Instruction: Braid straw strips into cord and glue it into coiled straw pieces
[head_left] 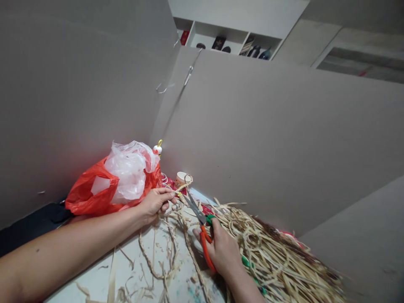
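Note:
My left hand (pixel 158 202) pinches the end of a braided straw cord (pixel 186 185), its fingertips pressed together near a small yellow spot. In my right hand (pixel 219 244) are scissors (pixel 197 210) with one orange and one green handle. Their blades stand apart and point up toward the cord, close to my left fingertips. Whether the blades touch the cord I cannot tell. Lengths of braided cord (pixel 189 244) hang and lie over the white table (pixel 126 265) below my hands.
A red plastic bag (pixel 88 189) with a clear bag (pixel 126 172) sits at the back left. Behind my hands stands a paper cup (pixel 183 177). Dry straw (pixel 277 256) is heaped on the right. Grey partitions (pixel 252 126) enclose the table.

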A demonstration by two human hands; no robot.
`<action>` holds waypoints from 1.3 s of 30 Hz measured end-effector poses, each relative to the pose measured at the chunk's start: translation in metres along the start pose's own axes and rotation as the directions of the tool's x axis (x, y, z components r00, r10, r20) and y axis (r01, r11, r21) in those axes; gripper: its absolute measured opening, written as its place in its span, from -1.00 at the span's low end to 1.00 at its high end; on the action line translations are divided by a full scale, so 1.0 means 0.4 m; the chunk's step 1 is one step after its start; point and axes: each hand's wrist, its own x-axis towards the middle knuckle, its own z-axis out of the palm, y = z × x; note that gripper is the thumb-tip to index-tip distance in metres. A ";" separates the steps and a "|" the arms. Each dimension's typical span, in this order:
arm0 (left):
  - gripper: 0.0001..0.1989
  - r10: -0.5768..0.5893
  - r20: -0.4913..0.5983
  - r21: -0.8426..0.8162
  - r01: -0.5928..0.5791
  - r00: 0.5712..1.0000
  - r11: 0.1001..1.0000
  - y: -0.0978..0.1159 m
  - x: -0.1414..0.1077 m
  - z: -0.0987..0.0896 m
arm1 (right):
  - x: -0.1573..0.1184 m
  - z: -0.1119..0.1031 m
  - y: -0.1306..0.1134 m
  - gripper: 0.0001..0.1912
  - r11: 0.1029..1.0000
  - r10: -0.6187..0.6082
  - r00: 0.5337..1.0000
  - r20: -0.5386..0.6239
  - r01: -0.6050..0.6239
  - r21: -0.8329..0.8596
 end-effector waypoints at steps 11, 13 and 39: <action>-0.84 -0.047 0.022 0.028 0.046 0.999 0.999 -0.016 -0.011 0.011 | -0.001 -0.002 0.001 -0.75 0.994 -0.011 0.998 -0.058 0.004 -0.113; -0.84 -0.053 0.020 0.035 0.052 0.998 0.998 -0.017 -0.010 0.012 | 0.000 -0.004 0.000 -0.73 0.993 -0.010 0.997 -0.073 0.001 -0.121; -0.78 -0.070 0.038 0.191 0.061 0.997 0.980 -0.013 -0.011 0.009 | -0.007 -0.008 -0.013 -0.56 0.984 -0.029 0.991 -0.130 0.005 -0.178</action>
